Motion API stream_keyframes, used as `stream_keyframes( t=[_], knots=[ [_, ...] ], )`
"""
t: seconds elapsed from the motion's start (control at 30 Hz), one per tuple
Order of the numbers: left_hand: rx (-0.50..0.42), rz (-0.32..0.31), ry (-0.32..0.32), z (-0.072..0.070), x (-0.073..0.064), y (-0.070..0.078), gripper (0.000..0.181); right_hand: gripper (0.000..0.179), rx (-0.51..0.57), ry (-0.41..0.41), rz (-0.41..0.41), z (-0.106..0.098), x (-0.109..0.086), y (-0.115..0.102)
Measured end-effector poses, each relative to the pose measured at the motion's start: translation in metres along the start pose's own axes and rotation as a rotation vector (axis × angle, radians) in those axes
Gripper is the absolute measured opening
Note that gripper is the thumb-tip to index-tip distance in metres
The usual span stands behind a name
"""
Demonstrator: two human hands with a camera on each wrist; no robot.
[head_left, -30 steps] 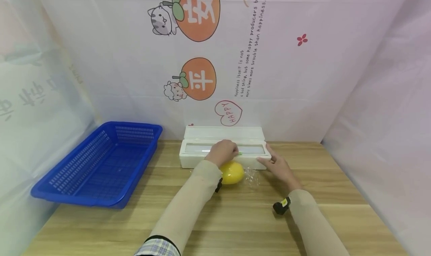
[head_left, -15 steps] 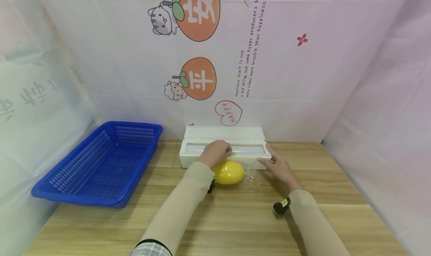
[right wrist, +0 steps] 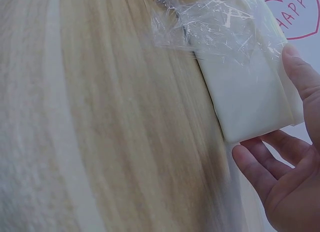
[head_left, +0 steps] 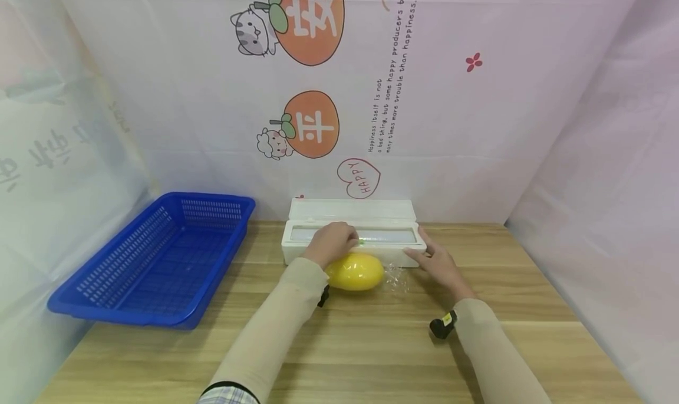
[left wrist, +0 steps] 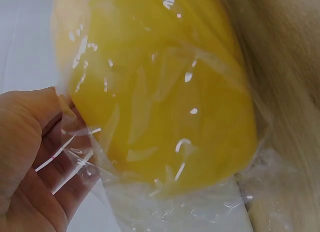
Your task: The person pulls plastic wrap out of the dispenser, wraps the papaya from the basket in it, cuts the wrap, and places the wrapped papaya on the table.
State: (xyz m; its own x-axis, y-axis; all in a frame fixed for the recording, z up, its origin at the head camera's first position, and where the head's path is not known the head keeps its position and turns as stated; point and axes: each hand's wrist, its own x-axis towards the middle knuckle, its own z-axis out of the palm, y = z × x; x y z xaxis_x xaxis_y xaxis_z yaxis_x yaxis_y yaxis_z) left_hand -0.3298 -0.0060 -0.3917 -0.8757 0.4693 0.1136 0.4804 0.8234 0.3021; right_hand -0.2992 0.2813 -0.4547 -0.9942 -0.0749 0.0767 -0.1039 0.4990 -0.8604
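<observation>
A white cling film dispenser [head_left: 394, 256] lies along the back of the table with its lid raised. Inside it, a pale roll shows. My left hand [head_left: 331, 242] bends over its front edge with curled fingers at a small green slide cutter [head_left: 362, 242], mostly covered by the fingers. Beneath that hand lies a smooth yellow oblong thing [head_left: 356, 272], wrapped in clear film [left wrist: 165, 212]; its kind is unclear. At the dispenser's right end, my right hand [head_left: 439, 265] grips the corner, thumb on one side and fingers on another, as the right wrist view shows.
A blue plastic basket [head_left: 185, 262] with slotted sides stands at the left. Crumpled loose film [head_left: 396, 278] sticks out to the right of the yellow thing on the wooden table [head_left: 382, 351]. A printed white curtain [head_left: 435, 115] hangs right behind the dispenser.
My left hand has moved left along the dispenser's edge, and the green cutter with it. More of the yellow thing is uncovered. My right hand has stayed in place.
</observation>
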Motion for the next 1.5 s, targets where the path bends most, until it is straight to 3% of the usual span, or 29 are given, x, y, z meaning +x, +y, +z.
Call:
stream_keyframes(
  t=[0.4, 1.0, 1.27, 1.5],
  knots=[
    [0.028, -0.001, 0.009, -0.002, 0.0, -0.004, 0.018, 0.086, -0.011, 0.013, 0.007, -0.001, 0.004, 0.004],
    [0.047, 0.001, 0.021, -0.009, -0.011, -0.011, 0.017, 0.087, -0.003, 0.005, 0.023, 0.002, 0.003, 0.004],
    [0.11, -0.018, 0.055, -0.013, -0.022, -0.035, 0.016, 0.088, -0.008, 0.013, 0.036, 0.0, 0.002, 0.005],
    [0.08, 0.003, 0.075, -0.019, -0.032, -0.049, 0.014, 0.087, -0.01, 0.0, 0.022, 0.001, 0.002, 0.005]
  ],
)
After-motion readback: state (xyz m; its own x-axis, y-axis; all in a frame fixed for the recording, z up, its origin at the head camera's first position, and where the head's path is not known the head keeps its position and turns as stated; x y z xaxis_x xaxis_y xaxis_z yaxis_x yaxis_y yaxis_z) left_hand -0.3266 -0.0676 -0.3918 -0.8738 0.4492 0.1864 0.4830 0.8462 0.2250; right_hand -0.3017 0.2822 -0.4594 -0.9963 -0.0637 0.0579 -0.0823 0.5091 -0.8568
